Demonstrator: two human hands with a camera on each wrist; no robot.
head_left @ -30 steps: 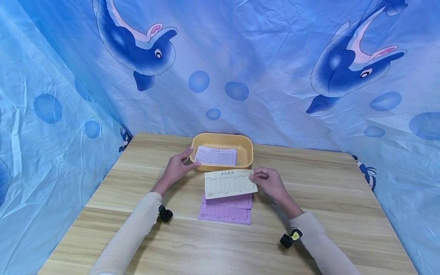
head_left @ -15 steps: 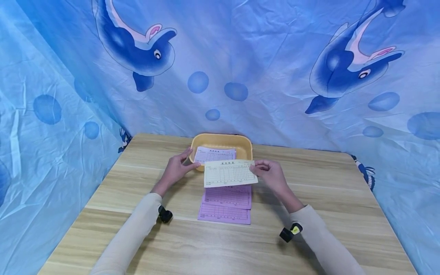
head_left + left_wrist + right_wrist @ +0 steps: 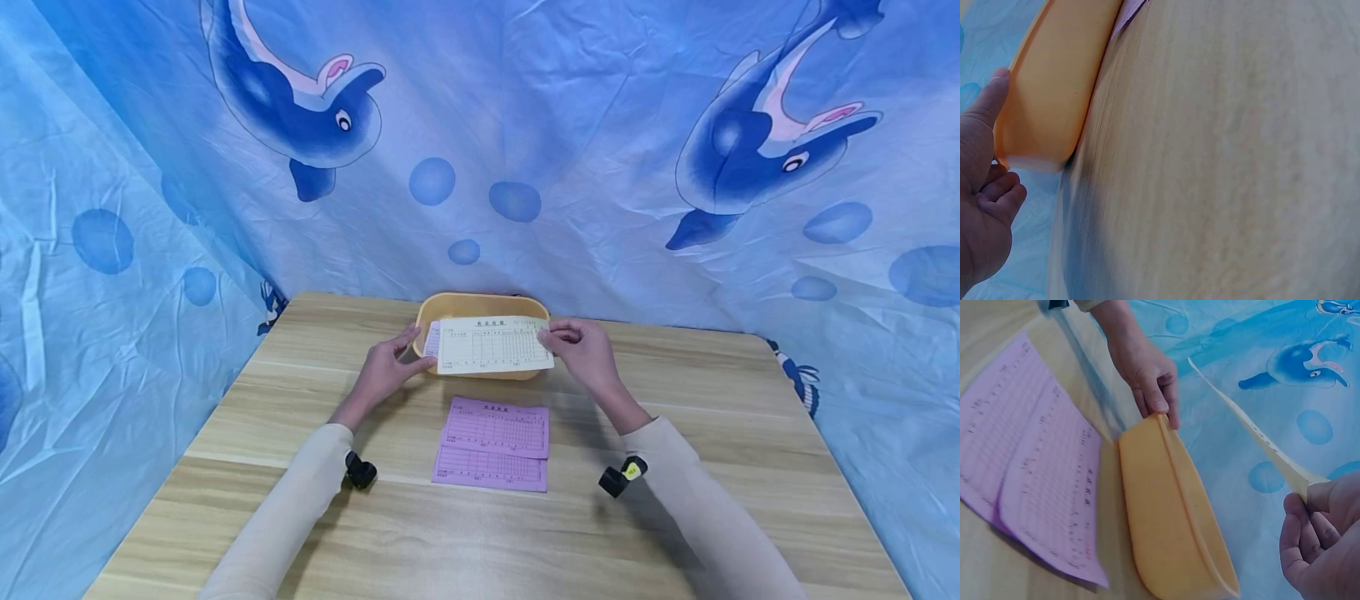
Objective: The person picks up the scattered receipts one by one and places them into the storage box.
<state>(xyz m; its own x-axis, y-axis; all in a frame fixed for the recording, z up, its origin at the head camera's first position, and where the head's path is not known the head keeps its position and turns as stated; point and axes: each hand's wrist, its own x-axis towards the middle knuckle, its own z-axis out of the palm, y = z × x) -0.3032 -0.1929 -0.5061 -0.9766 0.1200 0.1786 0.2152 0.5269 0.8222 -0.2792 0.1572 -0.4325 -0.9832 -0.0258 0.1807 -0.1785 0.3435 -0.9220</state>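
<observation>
My right hand [image 3: 588, 357] pinches the right end of a pale yellow printed form slip [image 3: 491, 348]. In the right wrist view the slip is seen nearly edge-on, held above and apart from the orange-yellow plastic bin [image 3: 1154, 506]. My left hand [image 3: 384, 368] grips the bin's left end, thumb on the near side of the rim and fingers behind, as the left wrist view shows. Inside the bin lies a lilac form slip [image 3: 432, 340], mostly hidden by the pale one. Two purple form slips [image 3: 497, 427] overlap on the table in front of the bin.
The wooden table [image 3: 300, 533] carries the bin near its back edge. Behind and beside it hangs a blue curtain [image 3: 600, 275] printed with dolphins. A small black camera [image 3: 361, 471] is strapped to each wrist.
My right hand has lifted the pale slip away from over the purple slips and carried it forward over the bin. The left hand has stayed on the bin.
</observation>
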